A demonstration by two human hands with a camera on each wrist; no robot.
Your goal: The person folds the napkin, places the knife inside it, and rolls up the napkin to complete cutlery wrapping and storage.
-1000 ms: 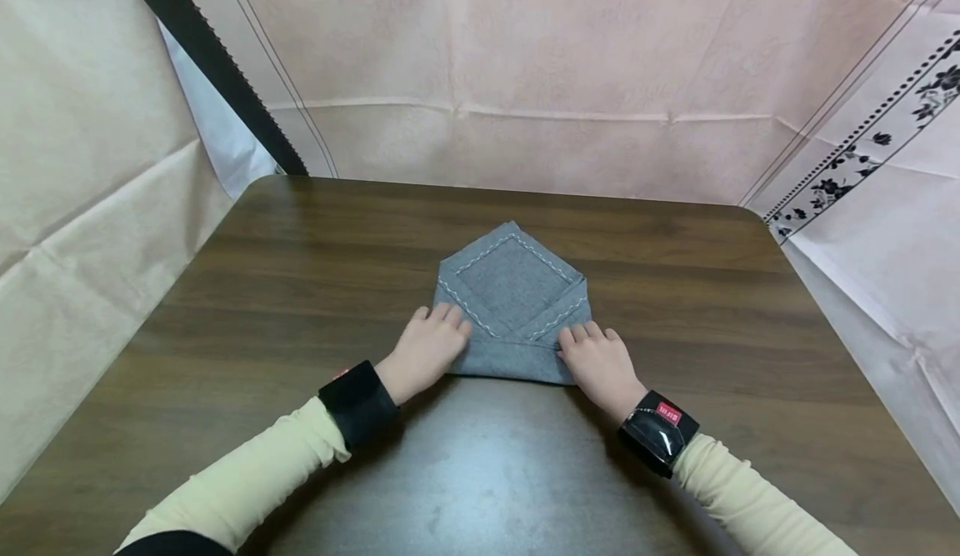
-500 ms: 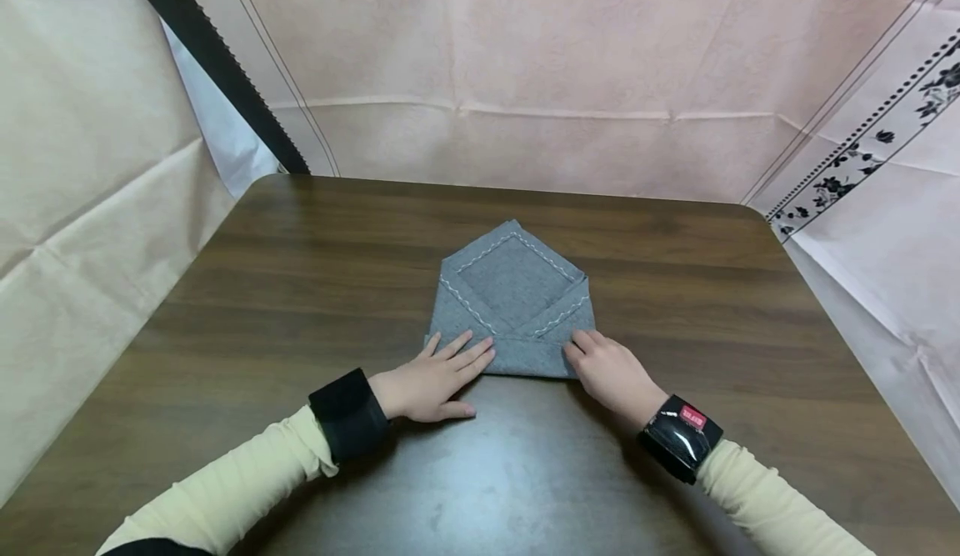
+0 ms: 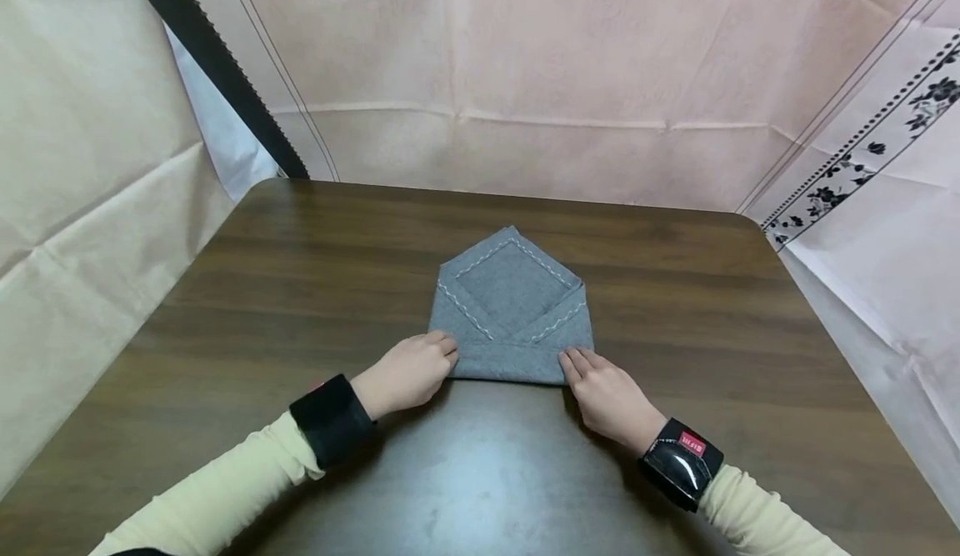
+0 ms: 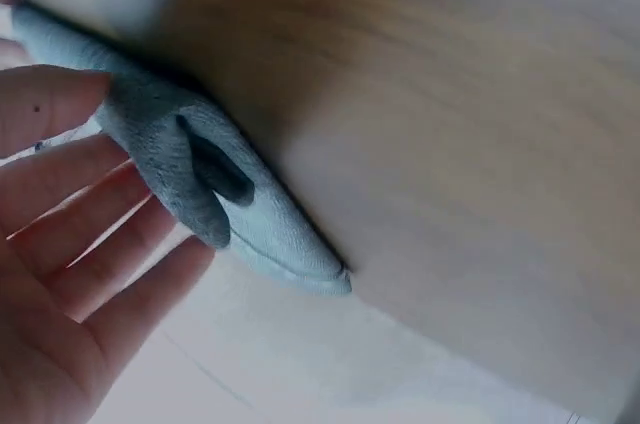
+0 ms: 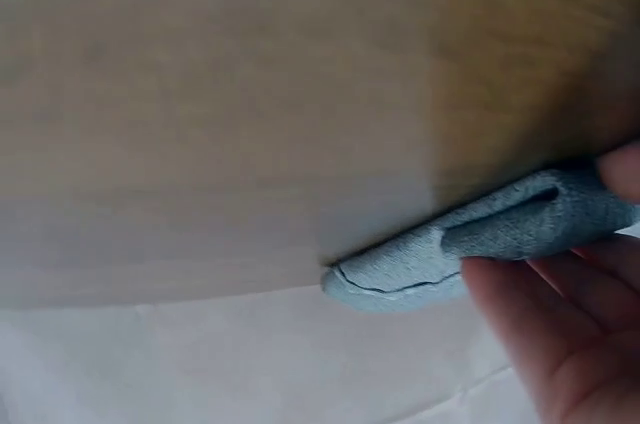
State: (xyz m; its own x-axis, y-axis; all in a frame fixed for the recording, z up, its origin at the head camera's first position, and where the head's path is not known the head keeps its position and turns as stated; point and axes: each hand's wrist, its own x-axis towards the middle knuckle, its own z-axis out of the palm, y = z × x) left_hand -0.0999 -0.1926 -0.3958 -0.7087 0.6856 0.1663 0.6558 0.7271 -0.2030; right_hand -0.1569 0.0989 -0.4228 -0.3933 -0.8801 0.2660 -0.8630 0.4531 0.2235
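Note:
A grey-blue cloth (image 3: 513, 314) with white wavy stitching lies on the table, folded into a house shape with its point at the far side. A straight folded band (image 3: 510, 362) runs along its near edge. My left hand (image 3: 411, 370) pinches the left end of this band, thumb at the near edge and fingers over the top. At the right end, my right hand (image 3: 609, 393) pinches the band the same way. Both wrist views show the rolled-over fold of the cloth (image 4: 165, 144) from the side; the right wrist view shows its loop end (image 5: 505, 229) between thumb and fingers.
The brown wooden table (image 3: 300, 289) has rounded far corners. Pale creased sheeting (image 3: 562, 81) hangs behind it and on both sides, with a black strip (image 3: 225, 64) at left and a floral border (image 3: 862, 156) at right.
My left hand spread flat over the cloth's near left corner half a second ago, then drew its fingers in to pinch the band. The right hand stays at the right end, shifted slightly nearer.

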